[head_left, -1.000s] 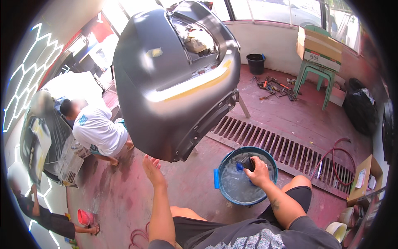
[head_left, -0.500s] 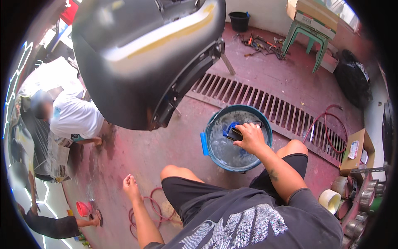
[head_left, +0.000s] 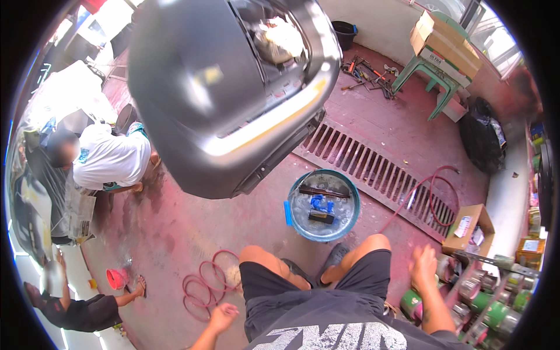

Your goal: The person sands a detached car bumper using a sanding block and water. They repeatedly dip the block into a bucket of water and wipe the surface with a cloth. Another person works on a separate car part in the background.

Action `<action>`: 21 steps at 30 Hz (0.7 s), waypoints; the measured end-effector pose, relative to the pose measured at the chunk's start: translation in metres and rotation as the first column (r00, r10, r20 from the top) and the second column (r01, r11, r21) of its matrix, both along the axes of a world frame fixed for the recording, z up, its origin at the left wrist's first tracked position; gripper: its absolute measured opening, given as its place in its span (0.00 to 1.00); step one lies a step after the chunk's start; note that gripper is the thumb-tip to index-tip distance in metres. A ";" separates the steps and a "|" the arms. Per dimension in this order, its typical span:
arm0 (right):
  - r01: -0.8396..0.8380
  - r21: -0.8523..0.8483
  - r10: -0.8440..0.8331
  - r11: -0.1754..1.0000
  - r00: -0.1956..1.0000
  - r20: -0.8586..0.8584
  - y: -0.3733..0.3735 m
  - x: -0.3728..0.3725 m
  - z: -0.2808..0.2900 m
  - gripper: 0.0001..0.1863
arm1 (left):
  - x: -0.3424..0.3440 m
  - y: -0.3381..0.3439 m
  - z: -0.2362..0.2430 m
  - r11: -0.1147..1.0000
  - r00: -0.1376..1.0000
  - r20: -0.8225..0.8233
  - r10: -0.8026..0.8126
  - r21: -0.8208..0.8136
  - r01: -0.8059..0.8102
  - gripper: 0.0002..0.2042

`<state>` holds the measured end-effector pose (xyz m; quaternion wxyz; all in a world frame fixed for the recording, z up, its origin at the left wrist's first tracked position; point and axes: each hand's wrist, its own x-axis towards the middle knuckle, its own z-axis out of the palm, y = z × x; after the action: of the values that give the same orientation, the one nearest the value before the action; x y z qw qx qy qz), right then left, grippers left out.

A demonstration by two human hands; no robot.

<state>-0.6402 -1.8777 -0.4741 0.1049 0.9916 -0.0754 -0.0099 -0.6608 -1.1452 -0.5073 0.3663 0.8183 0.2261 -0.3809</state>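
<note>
We count: one teal bucket (head_left: 322, 237), one red bucket (head_left: 115, 279) at 8 o'clock, one floor grate (head_left: 379, 178), two wearer's hands (head_left: 224, 317).

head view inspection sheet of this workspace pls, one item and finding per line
Surface: reddish painted floor, scuffed and stained; slatted metal grate along it
Job's things: round blue-green bucket holding cloudy water, crumpled blue item, dark rectangular block and long brown strip; large dark curved vehicle panel
Clutter: heaped hand tools, open brown cardboard box, shiny black plastic bag
Grips: left grip and right grip are bare hands, nothing seen held
Cables: nothing seen; only a coiled red hose at left and another red hose by the grate
Surroundings: person in white shirt bending and person in dark clothing, both at left
</note>
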 end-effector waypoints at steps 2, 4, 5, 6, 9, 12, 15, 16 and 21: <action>0.551 0.405 -0.295 0.730 0.788 -0.540 0.026 -0.080 0.069 0.05 | -0.039 -0.035 0.073 0.996 0.987 -0.147 0.067 -0.040 -0.074 0.07; 0.607 0.666 -0.122 0.435 0.772 -0.624 0.053 -0.138 0.136 0.09 | -0.056 -0.054 0.135 0.965 0.948 -0.227 0.224 -0.087 -0.249 0.09; 0.449 0.733 0.037 0.512 0.840 -0.541 0.067 -0.146 0.176 0.09 | -0.058 -0.061 0.162 0.936 0.920 -0.258 0.296 -0.112 -0.333 0.11; 0.618 0.741 -0.072 0.263 0.778 -0.624 0.076 -0.162 0.194 0.10 | -0.058 -0.068 0.189 0.940 0.896 -0.339 0.286 -0.084 -0.332 0.11; 0.562 0.825 -0.017 0.061 0.827 -0.562 0.078 -0.187 0.231 0.12 | -0.046 -0.080 0.286 0.812 0.667 -0.649 0.366 -0.128 -0.570 0.17; 0.444 0.891 -0.009 0.100 0.896 -0.445 0.081 -0.165 0.266 0.13 | -0.031 -0.064 0.345 0.812 0.743 -0.668 -0.035 -0.453 -0.368 0.17; 0.254 0.928 0.062 0.273 0.958 -0.280 0.076 -0.139 0.285 0.20 | -0.017 -0.074 0.347 0.816 0.816 -0.561 -0.136 -0.531 -0.229 0.17; 0.169 0.918 0.154 0.359 0.959 -0.237 0.073 -0.127 0.286 0.25 | -0.006 -0.082 0.338 0.837 0.846 -0.518 -0.127 -0.514 -0.189 0.17; 0.176 0.903 0.291 0.392 0.907 -0.303 0.065 -0.095 0.276 0.22 | 0.061 -0.125 0.286 0.938 0.943 -0.326 -0.069 -0.344 -0.050 0.17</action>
<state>-0.7357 -1.8126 -0.1978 -0.4445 0.8584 0.0021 -0.2561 -0.6003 -1.2705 -0.2214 0.4596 0.6656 0.2099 -0.5493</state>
